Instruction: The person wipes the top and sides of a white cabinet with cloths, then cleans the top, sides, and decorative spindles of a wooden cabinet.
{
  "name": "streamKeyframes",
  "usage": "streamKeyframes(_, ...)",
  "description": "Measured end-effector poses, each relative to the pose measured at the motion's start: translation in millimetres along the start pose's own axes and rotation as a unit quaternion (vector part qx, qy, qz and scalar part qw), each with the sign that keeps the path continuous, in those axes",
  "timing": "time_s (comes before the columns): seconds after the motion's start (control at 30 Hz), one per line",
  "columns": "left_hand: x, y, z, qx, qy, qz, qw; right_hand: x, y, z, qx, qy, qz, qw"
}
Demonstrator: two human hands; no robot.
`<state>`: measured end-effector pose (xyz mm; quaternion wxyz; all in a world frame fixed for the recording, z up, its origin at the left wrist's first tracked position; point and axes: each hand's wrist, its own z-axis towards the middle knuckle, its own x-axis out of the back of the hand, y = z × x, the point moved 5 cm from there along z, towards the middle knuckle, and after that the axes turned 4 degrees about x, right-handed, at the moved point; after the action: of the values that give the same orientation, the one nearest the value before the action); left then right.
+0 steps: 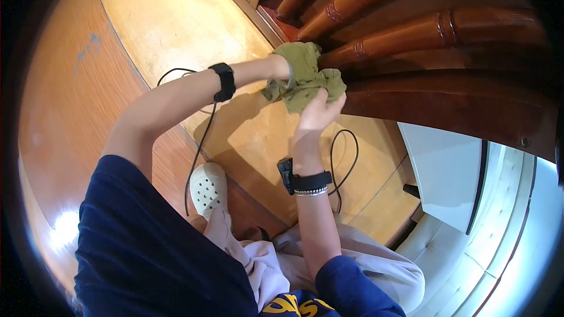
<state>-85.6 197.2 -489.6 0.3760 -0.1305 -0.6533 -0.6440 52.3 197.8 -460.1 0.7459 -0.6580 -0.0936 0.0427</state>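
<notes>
A crumpled olive-green cloth [302,61] covers my left hand [281,67] beyond the wrist, so its fingers are hidden. Below it, my right hand [320,110] is closed on the lower right part of the cloth, with thumb and fingers pressed against the fabric. Both hands are close together beside the lower ends of glossy dark-brown wooden spindles [359,50]. Each wrist wears a black band, and a beaded bracelet sits next to the right one.
Tan wooden steps [176,17] lie beneath the hands. Black cables [202,141] hang from the wrists. A cream perforated shoe [208,189] rests below left. At right are a white panel [443,170] and pale tufted upholstery [437,243].
</notes>
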Motion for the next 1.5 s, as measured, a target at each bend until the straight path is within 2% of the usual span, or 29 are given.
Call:
streamKeyframes(0.07, -6, -5, 4, -0.040, -0.087, 0.043, 0.994, -8, 8, 5, -0.030, -0.019, 0.028, 0.999)
streamKeyframes(0.13, -4, -8, 2, -0.039, -0.078, 0.010, 0.996, -18, 16, 5, -0.052, -0.045, 0.017, 0.997)
streamKeyframes(0.17, 0, -8, 0, -0.040, -0.068, -0.025, 0.997, -20, 20, 6, -0.008, -0.057, -0.034, 0.998)
streamKeyframes(0.2, 2, -7, -2, -0.038, -0.069, -0.024, 0.997, -19, 25, 4, -0.010, -0.057, -0.033, 0.998)
streamKeyframes(0.27, 4, -1, -3, -0.022, -0.073, -0.046, 0.996, -18, 21, -1, 0.080, -0.097, -0.222, 0.967)
streamKeyframes(0.3, 5, 2, -3, -0.024, -0.074, -0.048, 0.996, -15, 23, 0, 0.081, -0.095, -0.224, 0.967)
streamKeyframes(0.37, 6, 6, -4, -0.030, -0.092, 0.001, 0.995, -13, 18, -1, 0.180, -0.104, -0.304, 0.930)
streamKeyframes(0.5, 11, 9, -5, -0.068, -0.083, 0.005, 0.994, -5, 11, -5, 0.173, -0.103, -0.240, 0.950)
streamKeyframes(0.57, 12, 8, -7, -0.076, -0.093, -0.024, 0.993, -4, 3, -14, 0.204, -0.073, -0.217, 0.952)
streamKeyframes(0.7, 6, 5, -5, -0.092, -0.095, -0.037, 0.991, 7, 16, -26, 0.159, -0.060, -0.161, 0.972)
streamKeyframes(0.8, 14, 13, -6, -0.073, -0.057, -0.001, 0.996, 6, 5, -28, 0.127, -0.063, -0.094, 0.985)
streamKeyframes(0.87, 7, 6, -3, -0.132, -0.058, 0.027, 0.989, 7, 2, -26, 0.051, 0.009, 0.076, 0.996)
streamKeyframes(1.0, 2, -2, -5, -0.173, -0.073, 0.054, 0.981, 4, 0, -18, 0.052, 0.044, 0.078, 0.995)
streamKeyframes(1.07, 3, -1, -5, -0.145, -0.089, 0.030, 0.985, -9, -10, -19, 0.029, -0.006, 0.002, 1.000)
streamKeyframes(1.1, 4, -1, -5, -0.125, -0.097, 0.013, 0.987, -11, -5, -16, 0.028, -0.006, 0.003, 1.000)
streamKeyframes(1.17, 5, -2, -5, -0.093, -0.111, -0.015, 0.989, -20, 12, -11, 0.011, -0.071, -0.081, 0.994)
streamKeyframes(1.3, 5, -3, -6, -0.052, -0.130, -0.054, 0.989, -18, 27, -4, -0.003, -0.087, -0.032, 0.996)
streamKeyframes(1.37, 5, -5, -6, -0.041, -0.137, -0.068, 0.987, -17, 23, 1, 0.025, -0.125, -0.049, 0.991)
streamKeyframes(1.5, 5, -6, -5, -0.029, -0.147, -0.088, 0.985, -13, 20, 23, 0.004, -0.139, -0.100, 0.985)
